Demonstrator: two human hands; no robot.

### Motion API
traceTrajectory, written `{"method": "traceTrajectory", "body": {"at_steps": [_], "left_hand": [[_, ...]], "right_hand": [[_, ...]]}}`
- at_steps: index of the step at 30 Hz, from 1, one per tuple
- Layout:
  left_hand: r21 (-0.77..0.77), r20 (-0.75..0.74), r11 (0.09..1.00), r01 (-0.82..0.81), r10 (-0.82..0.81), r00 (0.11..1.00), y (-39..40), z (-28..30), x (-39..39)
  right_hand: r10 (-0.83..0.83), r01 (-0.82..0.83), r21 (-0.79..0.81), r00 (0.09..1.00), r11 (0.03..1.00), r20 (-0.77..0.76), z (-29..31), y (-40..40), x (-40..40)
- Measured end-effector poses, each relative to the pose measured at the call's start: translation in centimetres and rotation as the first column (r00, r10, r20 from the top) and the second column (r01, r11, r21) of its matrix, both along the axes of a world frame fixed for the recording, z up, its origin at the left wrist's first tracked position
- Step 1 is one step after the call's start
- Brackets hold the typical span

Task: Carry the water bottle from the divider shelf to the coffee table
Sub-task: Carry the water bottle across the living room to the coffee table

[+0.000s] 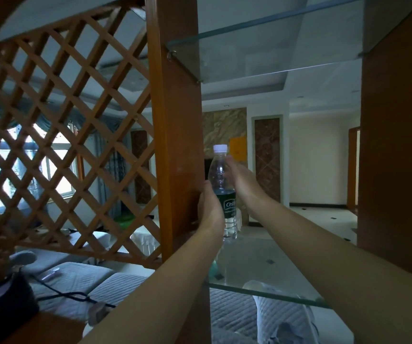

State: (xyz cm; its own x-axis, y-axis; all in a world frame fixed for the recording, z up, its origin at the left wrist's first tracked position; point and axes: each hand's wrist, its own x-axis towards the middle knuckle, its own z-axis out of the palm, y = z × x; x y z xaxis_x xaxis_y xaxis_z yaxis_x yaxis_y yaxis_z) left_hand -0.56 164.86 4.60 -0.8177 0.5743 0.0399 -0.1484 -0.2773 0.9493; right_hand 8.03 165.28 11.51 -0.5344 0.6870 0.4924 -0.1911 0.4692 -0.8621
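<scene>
Two bare forearms enter from the lower part of the frame and narrow toward the centre. No sleeves, watch, bracelet or rings show on either. The left hand (210, 207) and right hand (241, 181) are ungloved, their fingers mostly hidden.

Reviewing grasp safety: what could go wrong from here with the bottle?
1. The bottle stands on a glass shelf; dragging or tipping it could knock the glass.
2. The left hand is right beside the wooden post; it may bump on withdrawal.
3. The right hand is near the neck; the grip could slip.
</scene>
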Motion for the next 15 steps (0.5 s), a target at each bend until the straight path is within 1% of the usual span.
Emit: {"method": "traceTrajectory", "body": {"at_steps": [3, 7, 11, 15], "left_hand": [[0.015, -0.027, 1.0, 0.019, -0.018, 0.999, -1.8, 0.8, 1.5], [0.025, -0.036, 1.0, -0.011, 0.012, 0.999, -2.0, 0.5, 1.6], [-0.003, -0.073, 1.0, 0.004, -0.004, 0.997, -3.0, 0.8, 2.2], [-0.01, -0.061, 1.0, 0.022, -0.023, 0.998, -3.5, 1.1, 2.4]], "right_hand": [[-0.017, 0.015, -0.042, 0.999, 0.999, -0.036, -0.1, -0.1, -0.6], [-0.039, 0.035, -0.097, 0.998, 0.995, -0.04, -0.4, 0.3, -1.7], [-0.089, 0.084, -0.106, 0.995, 0.991, -0.045, -0.6, 0.6, -2.2], [-0.077, 0.068, -0.091, 0.991, 0.994, -0.106, -1.0, 1.1, -1.9]]}}
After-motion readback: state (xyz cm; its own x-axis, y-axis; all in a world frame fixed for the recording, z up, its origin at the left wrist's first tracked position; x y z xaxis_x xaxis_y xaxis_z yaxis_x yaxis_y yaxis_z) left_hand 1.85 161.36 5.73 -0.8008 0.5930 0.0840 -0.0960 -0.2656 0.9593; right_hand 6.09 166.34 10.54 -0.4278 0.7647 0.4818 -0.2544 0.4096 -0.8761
